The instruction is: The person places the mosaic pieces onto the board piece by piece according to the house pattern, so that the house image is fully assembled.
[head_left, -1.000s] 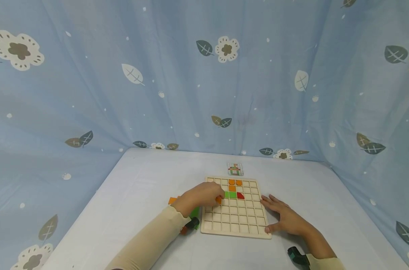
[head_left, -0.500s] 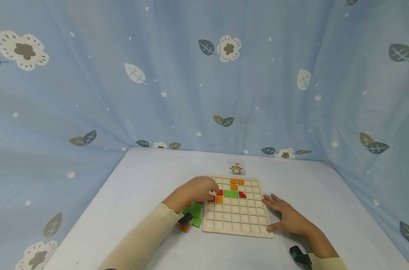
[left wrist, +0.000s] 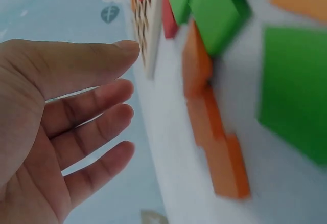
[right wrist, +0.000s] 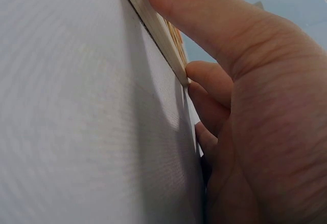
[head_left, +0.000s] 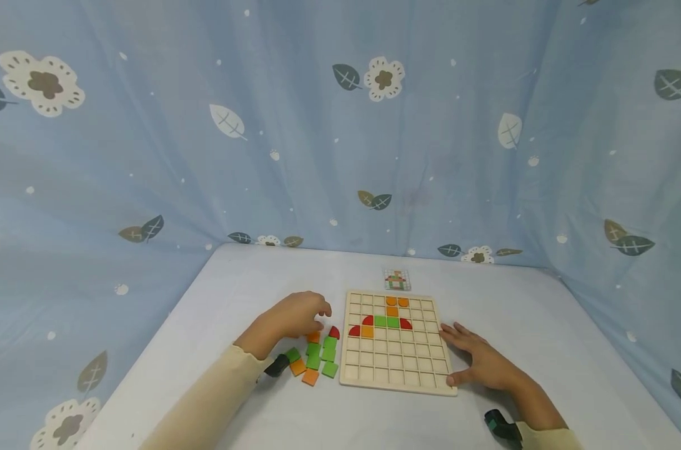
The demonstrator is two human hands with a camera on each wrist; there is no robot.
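My left hand (head_left: pixel 295 315) hovers over the loose pieces left of the board, thumb and fingers apart and empty. In the left wrist view, orange pieces (left wrist: pixel 217 152) and green pieces (left wrist: pixel 217 14) lie beside the hand (left wrist: pixel 66 106). The wooden grid board (head_left: pixel 398 388) holds orange round pieces, orange squares (head_left: pixel 367 332), two green squares (head_left: pixel 387 322) and red quarter-round pieces (head_left: pixel 355 330). My right hand (head_left: pixel 481 362) rests at the board's right edge; in the right wrist view the thumb and fingertips of the hand (right wrist: pixel 255 81) touch the board's side (right wrist: pixel 158 35).
A small patterned card (head_left: pixel 397 279) lies behind the board. Loose green pieces (head_left: pixel 330 369), orange pieces (head_left: pixel 310 377) and one red piece (head_left: pixel 333 332) lie on the white table (head_left: pixel 250 275). A blue patterned curtain (head_left: pixel 295 156) hangs behind and at both sides.
My left hand has moved left, off the board to above the loose pieces. An orange square and a red piece at the board's left, earlier under or at its fingers, now show uncovered. The right hand stays put.
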